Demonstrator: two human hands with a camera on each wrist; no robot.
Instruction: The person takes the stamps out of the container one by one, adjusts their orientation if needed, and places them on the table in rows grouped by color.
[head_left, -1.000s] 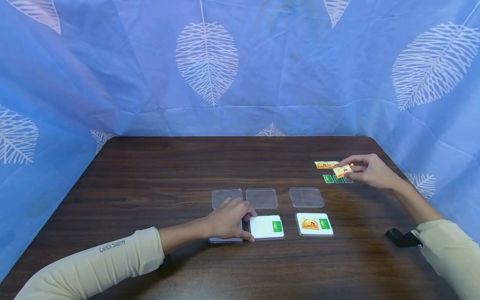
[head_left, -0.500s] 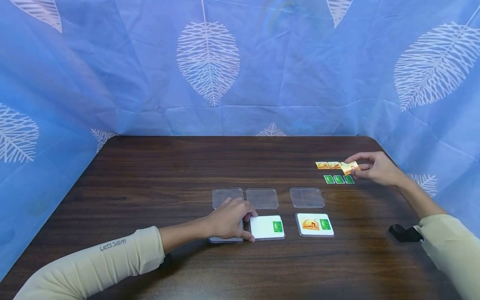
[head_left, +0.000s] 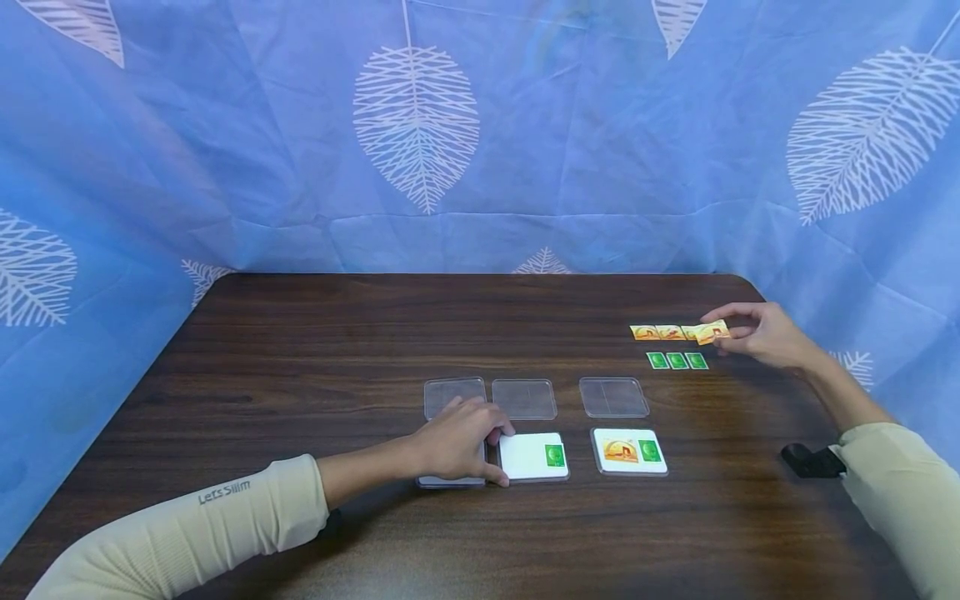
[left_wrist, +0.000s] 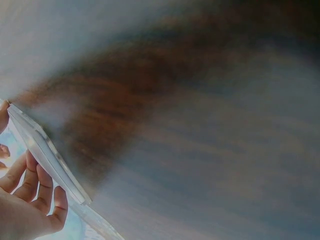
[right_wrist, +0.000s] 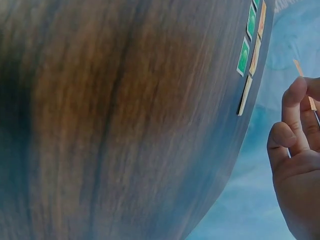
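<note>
My left hand (head_left: 457, 439) grips the left end of a shallow clear case (head_left: 534, 456) with a white insert and one green stamp (head_left: 554, 455). In the left wrist view, its fingers touch the case's edge (left_wrist: 50, 155). At the far right, my right hand (head_left: 765, 336) pinches an orange picture stamp (head_left: 712, 332) between thumb and fingers. This stamp is above the right end of a row of orange stamps (head_left: 669, 332), partly covering the last one. Closer to me lies a row of three green stamps (head_left: 677, 361).
To the right, another case (head_left: 630, 452) holds an orange and a green stamp. A third case (head_left: 452, 482) is mostly hidden under my left hand. Three clear lids (head_left: 522, 399) (head_left: 613, 397) (head_left: 453, 392) lie behind the cases. A blue leaf-patterned cloth (head_left: 480, 133) hangs around the dark wooden table (head_left: 337, 333).
My right hand has moved right and slightly away from me with the orange stamp, uncovering the green row and more of the orange row. The left hand stays at the case.
</note>
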